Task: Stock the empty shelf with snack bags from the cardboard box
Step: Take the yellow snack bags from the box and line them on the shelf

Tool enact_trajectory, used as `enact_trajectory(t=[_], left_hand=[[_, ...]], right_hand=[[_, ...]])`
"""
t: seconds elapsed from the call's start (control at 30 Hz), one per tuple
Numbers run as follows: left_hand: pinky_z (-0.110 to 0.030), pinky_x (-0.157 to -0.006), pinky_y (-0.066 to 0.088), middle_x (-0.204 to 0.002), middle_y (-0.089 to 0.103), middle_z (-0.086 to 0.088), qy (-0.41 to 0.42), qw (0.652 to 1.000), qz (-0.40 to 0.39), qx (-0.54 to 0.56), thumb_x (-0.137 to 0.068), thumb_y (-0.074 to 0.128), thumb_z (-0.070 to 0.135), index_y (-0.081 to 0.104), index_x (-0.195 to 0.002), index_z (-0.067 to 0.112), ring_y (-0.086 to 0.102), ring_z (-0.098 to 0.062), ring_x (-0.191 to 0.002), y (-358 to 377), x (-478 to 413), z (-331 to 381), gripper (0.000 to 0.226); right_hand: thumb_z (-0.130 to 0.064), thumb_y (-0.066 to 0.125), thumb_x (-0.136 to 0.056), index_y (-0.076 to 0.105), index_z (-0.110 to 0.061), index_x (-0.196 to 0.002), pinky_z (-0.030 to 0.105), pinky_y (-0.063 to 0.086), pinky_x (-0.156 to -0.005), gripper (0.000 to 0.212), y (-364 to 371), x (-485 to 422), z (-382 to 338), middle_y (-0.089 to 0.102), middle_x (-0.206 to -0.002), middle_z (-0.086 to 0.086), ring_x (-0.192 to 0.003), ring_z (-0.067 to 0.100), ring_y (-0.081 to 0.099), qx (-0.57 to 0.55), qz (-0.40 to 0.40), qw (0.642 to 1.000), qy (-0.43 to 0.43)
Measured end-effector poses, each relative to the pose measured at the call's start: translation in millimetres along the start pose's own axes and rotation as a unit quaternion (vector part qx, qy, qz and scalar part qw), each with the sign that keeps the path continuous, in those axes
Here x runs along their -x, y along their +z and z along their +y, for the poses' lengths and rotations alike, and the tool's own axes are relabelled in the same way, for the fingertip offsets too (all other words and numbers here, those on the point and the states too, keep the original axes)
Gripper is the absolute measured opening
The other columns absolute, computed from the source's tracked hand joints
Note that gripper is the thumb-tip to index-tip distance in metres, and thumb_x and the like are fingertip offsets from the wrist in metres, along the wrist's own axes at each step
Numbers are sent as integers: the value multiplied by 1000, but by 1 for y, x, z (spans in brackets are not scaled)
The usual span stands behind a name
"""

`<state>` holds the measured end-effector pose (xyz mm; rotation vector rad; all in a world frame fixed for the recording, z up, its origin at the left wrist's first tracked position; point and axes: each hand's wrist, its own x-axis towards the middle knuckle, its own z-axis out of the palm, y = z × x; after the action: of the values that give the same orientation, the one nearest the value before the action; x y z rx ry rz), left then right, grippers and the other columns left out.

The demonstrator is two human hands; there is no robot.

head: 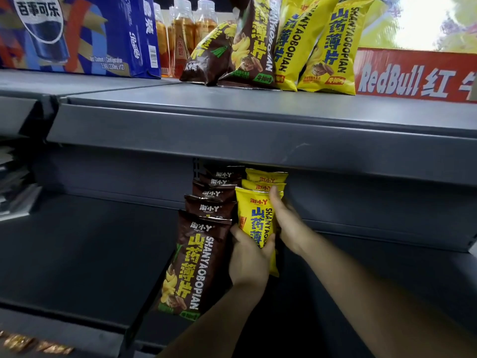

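A yellow snack bag [254, 218] stands upright at the front of a short yellow row on the lower grey shelf [90, 241]. My left hand [249, 259] grips its lower left part, thumb across the front. My right hand [285, 223] holds its right edge, thumb up along the bag. Two more yellow bags [265, 180] stand behind it. Directly to the left runs a row of several brown snack bags [193, 264], the front one leaning. The cardboard box is not in view.
The upper shelf [232, 120] overhangs the rows, carrying brown bags [232, 47], yellow bags [322, 47], tea bottles [180, 34], a blue Pepsi carton [77, 34] and a red RedBull box [413, 76]. Bare shelf surface lies left and right of the rows.
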<state>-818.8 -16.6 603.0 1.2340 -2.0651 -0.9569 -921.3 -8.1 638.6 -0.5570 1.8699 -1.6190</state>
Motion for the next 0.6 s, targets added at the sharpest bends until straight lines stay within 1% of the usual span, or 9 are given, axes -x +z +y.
enact_trajectory(t=[0.07,0.1,0.23,0.3,0.33,0.4,0.47,0.53,0.6], left_hand=[[-37,-81,47,-118,60,-9,9,1000,-5,1,-85,55,55,23,-134,9,60,-26,-109,0,0,-1,75],[-37,-82,48,-120,58,-9,12,1000,-8,2,-84,56,56,21,-136,9,59,-26,-110,1,-1,-1,78],[-36,-94,43,-135,43,-12,25,1000,-7,-9,-80,58,60,13,-144,5,47,-26,-125,2,-2,-2,95],[-35,-101,38,-141,35,-14,27,1000,-4,-14,-77,59,62,7,-147,2,38,-28,-132,0,1,-1,106],[-36,-103,37,-143,34,-14,31,999,6,-17,-76,61,62,7,-148,1,36,-29,-133,-1,3,0,109],[-40,-103,38,-142,38,-18,59,997,48,-34,-74,65,59,12,-147,-3,40,-33,-131,-5,10,3,110],[-44,-99,43,-139,43,-23,113,986,103,-62,-73,72,50,22,-144,-8,46,-37,-127,-8,18,9,104],[-46,-103,41,-143,39,-25,181,971,141,-72,-75,73,36,23,-143,-8,44,-37,-130,-9,32,17,96],[-45,-111,32,-150,32,-20,251,957,127,-66,-80,65,28,19,-145,-3,34,-33,-138,-12,52,27,86]], right_hand=[[-86,39,-65,56,-26,-128,40,45,-101,89,-1,7,3,66,-122,3,-113,18,62,-102,-36,994,11],[-81,33,-72,60,-24,-123,39,47,-100,81,-1,7,5,70,-116,5,-108,19,65,-121,-47,991,17],[-77,35,-70,61,-24,-122,42,46,-103,79,-3,6,9,71,-113,5,-106,21,66,-115,-59,991,19],[-76,36,-77,62,-26,-119,39,47,-101,70,-5,8,8,71,-112,3,-104,17,66,-96,-48,994,24],[-77,37,-79,62,-27,-118,38,46,-100,68,-7,10,7,70,-113,1,-104,16,66,-85,-38,995,23],[-81,44,-75,58,-25,-125,43,43,-103,76,-12,15,5,64,-123,0,-112,17,59,-63,18,998,22],[-75,49,-77,49,-20,-135,48,38,-107,79,-19,20,2,56,-132,2,-122,22,51,-45,80,995,26],[-60,50,-87,48,-15,-135,47,36,-109,65,-28,29,0,54,-133,6,-123,24,50,-42,116,992,3],[-51,51,-92,51,-11,-130,42,38,-108,55,-39,45,-1,57,-130,8,-121,23,53,-30,131,991,-22]])
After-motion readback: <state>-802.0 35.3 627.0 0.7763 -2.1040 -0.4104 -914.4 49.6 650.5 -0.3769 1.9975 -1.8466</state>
